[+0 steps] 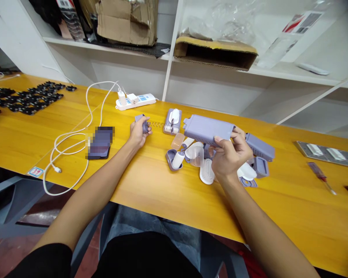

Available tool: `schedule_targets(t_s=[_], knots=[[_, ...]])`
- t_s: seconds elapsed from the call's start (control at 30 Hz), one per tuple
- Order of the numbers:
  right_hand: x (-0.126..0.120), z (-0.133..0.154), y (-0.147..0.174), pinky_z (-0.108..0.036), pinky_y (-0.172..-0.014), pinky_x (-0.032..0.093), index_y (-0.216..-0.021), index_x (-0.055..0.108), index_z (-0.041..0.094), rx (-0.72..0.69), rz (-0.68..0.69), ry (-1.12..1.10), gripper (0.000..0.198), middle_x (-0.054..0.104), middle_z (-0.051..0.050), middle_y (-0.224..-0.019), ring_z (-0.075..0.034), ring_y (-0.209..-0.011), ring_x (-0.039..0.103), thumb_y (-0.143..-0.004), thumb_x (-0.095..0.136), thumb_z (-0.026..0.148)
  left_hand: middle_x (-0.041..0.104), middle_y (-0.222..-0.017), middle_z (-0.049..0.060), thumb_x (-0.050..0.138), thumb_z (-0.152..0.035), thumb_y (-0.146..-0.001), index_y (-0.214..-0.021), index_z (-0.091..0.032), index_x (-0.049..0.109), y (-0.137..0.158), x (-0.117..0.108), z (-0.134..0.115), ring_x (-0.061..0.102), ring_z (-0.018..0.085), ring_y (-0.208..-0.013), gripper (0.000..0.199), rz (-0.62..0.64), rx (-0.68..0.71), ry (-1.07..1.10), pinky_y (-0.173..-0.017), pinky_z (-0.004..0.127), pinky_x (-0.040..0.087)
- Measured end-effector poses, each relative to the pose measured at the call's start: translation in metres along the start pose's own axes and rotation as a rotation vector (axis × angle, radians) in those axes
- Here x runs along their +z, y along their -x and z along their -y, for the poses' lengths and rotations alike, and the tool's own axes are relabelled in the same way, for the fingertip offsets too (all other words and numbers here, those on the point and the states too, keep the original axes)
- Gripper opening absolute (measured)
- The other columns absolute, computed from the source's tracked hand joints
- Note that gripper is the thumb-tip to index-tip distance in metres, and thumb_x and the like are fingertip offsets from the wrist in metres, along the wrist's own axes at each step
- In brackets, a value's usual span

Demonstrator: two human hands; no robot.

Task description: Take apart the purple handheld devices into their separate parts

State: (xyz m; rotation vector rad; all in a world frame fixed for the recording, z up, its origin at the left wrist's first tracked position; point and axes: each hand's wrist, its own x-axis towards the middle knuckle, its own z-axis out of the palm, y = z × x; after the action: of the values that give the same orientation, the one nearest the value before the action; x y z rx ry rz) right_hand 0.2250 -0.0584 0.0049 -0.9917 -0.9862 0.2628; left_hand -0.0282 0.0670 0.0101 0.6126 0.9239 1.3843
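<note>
My left hand (137,135) is closed around a small purple plastic piece (140,118). A thin coil spring (156,124) sticks out from it to the right. Held up in my right hand (232,154) is a long purple housing (205,126) with small perforations, thumb pressed on its lower side. Beneath and around it lie loose parts: a purple cup (171,156) with a white cylinder (178,158) in it, a clear cup (197,156), a white oval piece (206,173) and a second perforated housing (260,146). Between my hands, farther back, rests a purple part with a white piece (174,116) on top.
A power strip (147,99) with plugged-in chargers stands at the back; its white cable (55,144) loops past a dark phone (100,144). To the right lie a screwdriver (319,173) and a metal strip (321,150). Small black parts (31,98) cover the far left. Shelves rise behind.
</note>
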Motion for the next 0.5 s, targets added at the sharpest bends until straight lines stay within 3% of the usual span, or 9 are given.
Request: schedule_targets(t_s=[0.13,0.3,0.43,0.5], knots=[[0.003,0.003,0.000,-0.026,-0.039,0.037,-0.072,0.063,0.020,0.029,-0.021,-0.039,0.019,0.062,-0.006,-0.126,-0.009,-0.060,0.052,-0.077,0.078,0.031,0.060,-0.065,-0.008,0.083,-0.022,-0.073,-0.087,-0.023,0.057,-0.005,-0.005,0.004,0.053,0.008,-0.051,0.030,-0.056,0.113,-0.068,-0.048,0.020,0.036],[0.004,0.004,0.000,-0.025,-0.037,0.037,-0.070,0.060,0.019,0.041,-0.028,-0.044,0.022,0.063,-0.005,-0.125,-0.007,-0.058,0.050,-0.074,0.079,0.030,0.062,-0.069,-0.006,0.078,-0.018,-0.070,-0.095,-0.020,0.071,-0.014,-0.012,0.009,0.055,0.012,-0.061,0.025,-0.056,0.303,-0.358,-0.056,0.020,0.041],[0.004,0.005,0.000,-0.025,-0.035,0.036,-0.069,0.060,0.019,0.054,-0.042,-0.077,0.022,0.063,-0.005,-0.126,-0.006,-0.056,0.048,-0.073,0.080,0.028,0.079,-0.100,0.005,0.085,-0.011,-0.063,-0.101,-0.018,0.080,-0.015,-0.013,0.015,0.074,0.023,-0.103,0.039,-0.054,0.382,-0.550,-0.092,0.026,0.056],[0.003,0.004,-0.001,-0.025,-0.037,0.036,-0.074,0.062,0.020,0.040,0.013,-0.038,0.019,0.062,-0.005,-0.126,-0.008,-0.059,0.050,-0.076,0.077,0.031,0.080,-0.125,0.013,0.087,-0.015,-0.068,-0.112,-0.017,0.081,-0.013,-0.014,0.017,0.072,0.031,-0.127,0.045,-0.034,0.438,-0.758,-0.115,0.035,0.053]])
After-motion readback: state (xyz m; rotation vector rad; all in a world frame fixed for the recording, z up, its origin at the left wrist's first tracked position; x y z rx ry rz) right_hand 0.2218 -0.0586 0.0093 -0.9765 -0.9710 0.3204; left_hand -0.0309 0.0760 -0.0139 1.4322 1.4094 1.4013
